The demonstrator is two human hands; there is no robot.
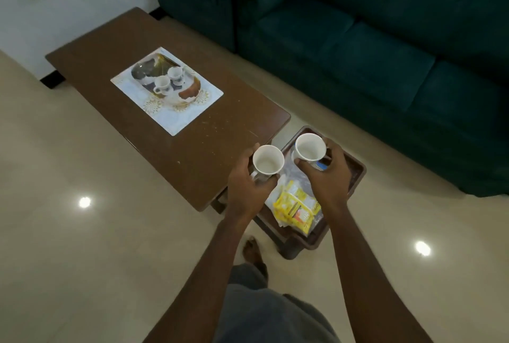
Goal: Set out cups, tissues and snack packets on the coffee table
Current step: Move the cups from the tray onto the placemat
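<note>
Seen from above, two bare hands each hold a white cup. The left hand [249,182] has its grip closed around one cup [267,161], above the near corner of a long brown coffee-table surface [192,149]. The right hand [327,174] is wrapped around the other cup [309,147], over a low brown stool [355,174] carrying yellow snack packets [296,206]. A printed placemat [176,119] lies mid-surface; the near end is bare. A green sofa [385,53] runs alongside, with open floor to the left.

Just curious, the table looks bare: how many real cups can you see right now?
2: one white cup in the left hand, another cup in the right hand. Those on the placemat are only printed.
</note>
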